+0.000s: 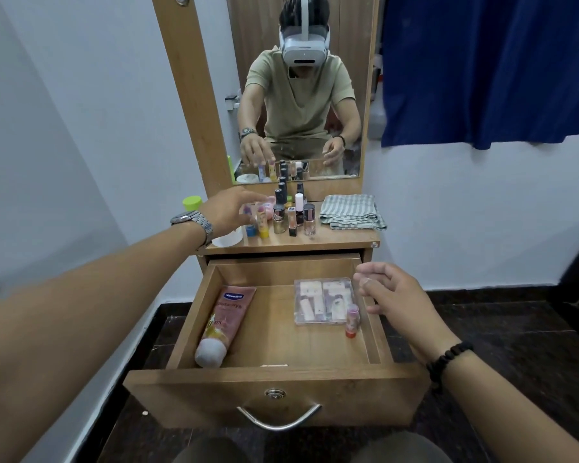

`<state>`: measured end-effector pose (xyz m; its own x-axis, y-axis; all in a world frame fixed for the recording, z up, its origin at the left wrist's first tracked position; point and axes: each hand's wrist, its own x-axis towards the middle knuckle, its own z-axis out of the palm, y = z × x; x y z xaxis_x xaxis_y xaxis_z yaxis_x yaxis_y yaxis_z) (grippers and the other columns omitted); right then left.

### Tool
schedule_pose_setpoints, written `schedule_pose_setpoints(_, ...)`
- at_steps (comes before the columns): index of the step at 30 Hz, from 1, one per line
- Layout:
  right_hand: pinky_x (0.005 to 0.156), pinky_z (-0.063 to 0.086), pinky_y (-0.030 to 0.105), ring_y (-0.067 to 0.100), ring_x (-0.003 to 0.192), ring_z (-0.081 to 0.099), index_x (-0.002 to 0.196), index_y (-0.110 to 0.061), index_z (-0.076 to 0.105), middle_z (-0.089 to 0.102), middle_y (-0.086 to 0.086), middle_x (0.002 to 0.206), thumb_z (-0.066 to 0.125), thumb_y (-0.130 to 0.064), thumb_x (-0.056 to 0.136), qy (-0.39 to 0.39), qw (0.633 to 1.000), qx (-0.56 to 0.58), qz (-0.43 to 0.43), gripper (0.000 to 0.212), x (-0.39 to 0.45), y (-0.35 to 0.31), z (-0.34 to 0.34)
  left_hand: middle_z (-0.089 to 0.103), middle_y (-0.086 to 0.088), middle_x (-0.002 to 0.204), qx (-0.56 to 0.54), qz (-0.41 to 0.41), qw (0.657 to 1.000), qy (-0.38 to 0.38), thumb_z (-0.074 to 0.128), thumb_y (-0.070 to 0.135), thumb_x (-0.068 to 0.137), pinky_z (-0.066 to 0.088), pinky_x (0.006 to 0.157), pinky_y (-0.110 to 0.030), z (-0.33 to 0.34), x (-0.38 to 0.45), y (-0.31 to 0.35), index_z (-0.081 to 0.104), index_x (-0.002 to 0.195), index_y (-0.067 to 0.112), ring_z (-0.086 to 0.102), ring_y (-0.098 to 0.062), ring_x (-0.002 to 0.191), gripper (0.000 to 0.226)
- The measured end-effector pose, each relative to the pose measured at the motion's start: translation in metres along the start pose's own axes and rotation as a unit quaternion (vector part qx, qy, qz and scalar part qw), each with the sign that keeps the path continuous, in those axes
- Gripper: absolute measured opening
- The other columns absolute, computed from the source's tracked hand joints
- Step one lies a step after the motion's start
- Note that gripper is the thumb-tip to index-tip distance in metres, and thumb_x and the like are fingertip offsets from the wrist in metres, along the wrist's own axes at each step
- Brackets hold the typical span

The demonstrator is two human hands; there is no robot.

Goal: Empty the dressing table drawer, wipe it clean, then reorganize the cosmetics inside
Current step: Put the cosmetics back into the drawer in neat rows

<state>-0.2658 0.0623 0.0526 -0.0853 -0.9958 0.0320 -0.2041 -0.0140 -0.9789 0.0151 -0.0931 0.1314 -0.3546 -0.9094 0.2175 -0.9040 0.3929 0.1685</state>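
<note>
Setting: small room, pale walls, dark floor, blue curtain at right; wooden dressing table with mirror.
Drawer: pulled fully out, below the bench top; partly emptied.
Drawer contents: pink lotion tube lying along the left wall, cap toward the front; clear compartment case at back right; small lip balm stick upright, touching the case's front right corner.
Bench: cluster of nail polish bottles; two small sticks at its left; folded striped cloth at right, untouched.
Left hand: over the two sticks, fingers blurred; whether gripping or releasing cannot be told.
Right hand: above the drawer's right wall, fingers loosely curled, holding nothing, near the lip balm stick.
Step in hand: emptying; likely setting items on the bench.
Next move: probably a light pinch on the lip balm stick, lifted straight up without nudging the case; then case and tube out before wiping.
</note>
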Motion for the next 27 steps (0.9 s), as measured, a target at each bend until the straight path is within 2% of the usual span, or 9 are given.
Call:
schedule_pose_setpoints(3, 0.074, 0.056, 0.024, 0.008, 0.097, 0.063, 0.109, -0.027, 0.061, 0.066, -0.011, 0.111, 0.055, -0.022, 0.097, 0.001, 1.0, 0.003, -0.002, 0.014, 0.0, 0.001, 0.0, 0.061, -0.004, 0.123, 0.002, 0.004, 1.0, 0.03, 0.066, 0.018, 0.088, 0.04, 0.077, -0.027, 0.002, 0.002, -0.003, 0.06, 0.126, 0.024, 0.056, -0.02, 0.104, 0.039)
schedule_pose_setpoints(7, 0.072, 0.055, 0.023, 0.008, 0.096, 0.063, 0.107, -0.025, 0.062, 0.067, -0.008, 0.109, 0.055, -0.019, 0.097, -0.002, 1.0, 0.007, 0.002, 0.014, 0.0, 0.003, 0.002, 0.066, -0.002, 0.113, 0.015, 0.011, 0.998, 0.058, 0.063, 0.021, 0.09, 0.049, 0.076, -0.032, 0.006, 0.001, -0.003, 0.062, 0.119, 0.025, 0.061, -0.021, 0.098, 0.029)
schedule_pose_setpoints(11, 0.07, 0.054, 0.021, 0.008, 0.098, 0.062, 0.108, -0.024, 0.062, 0.066, -0.007, 0.109, 0.054, -0.019, 0.097, -0.002, 1.0, 0.002, 0.008, 0.014, 0.001, 0.005, 0.002, 0.068, -0.001, 0.104, 0.016, 0.018, 0.997, 0.069, 0.064, 0.024, 0.09, 0.051, 0.073, -0.034, 0.007, -0.002, 0.0, 0.064, 0.112, 0.022, 0.062, -0.02, 0.091, 0.022)
schedule_pose_setpoints(18, 0.077, 0.057, 0.025, 0.008, 0.093, 0.063, 0.107, -0.022, 0.063, 0.067, -0.006, 0.107, 0.055, -0.018, 0.096, 0.008, 1.0, 0.009, -0.003, 0.014, 0.001, -0.003, -0.003, 0.068, 0.009, 0.09, -0.017, 0.062, 0.99, 0.129, 0.068, 0.035, 0.086, 0.054, 0.066, -0.036, 0.0, -0.033, 0.03, 0.064, 0.102, 0.028, 0.064, -0.012, 0.078, 0.018)
schedule_pose_setpoints(20, 0.077, 0.056, 0.026, 0.009, 0.09, 0.063, 0.106, -0.021, 0.064, 0.067, -0.003, 0.107, 0.055, -0.017, 0.096, 0.008, 1.0, 0.013, -0.003, 0.014, 0.001, -0.004, -0.005, 0.068, 0.012, 0.085, -0.058, 0.094, 0.988, 0.109, 0.07, 0.034, 0.084, 0.052, 0.067, -0.03, 0.004, -0.045, 0.046, 0.065, 0.097, 0.028, 0.064, -0.008, 0.076, 0.015)
schedule_pose_setpoints(23, 0.078, 0.057, 0.028, 0.011, 0.09, 0.063, 0.104, -0.022, 0.064, 0.068, -0.002, 0.107, 0.055, -0.017, 0.096, 0.006, 1.0, 0.01, -0.006, 0.013, 0.002, -0.006, -0.005, 0.061, 0.018, 0.076, -0.086, 0.132, 0.987, 0.035, 0.072, 0.033, 0.082, 0.043, 0.07, -0.019, 0.022, -0.064, 0.074, 0.067, 0.095, 0.027, 0.059, -0.005, 0.078, 0.015)
schedule_pose_setpoints(27, 0.075, 0.057, 0.025, 0.01, 0.089, 0.063, 0.101, -0.023, 0.064, 0.068, -0.001, 0.107, 0.055, -0.017, 0.096, 0.005, 1.0, 0.012, -0.006, 0.012, 0.002, -0.007, -0.005, 0.064, 0.017, 0.083, -0.027, 0.14, 0.988, -0.054, 0.068, 0.042, 0.082, 0.049, 0.067, -0.027, 0.059, -0.077, 0.1, 0.065, 0.098, 0.035, 0.062, -0.004, 0.078, 0.018)
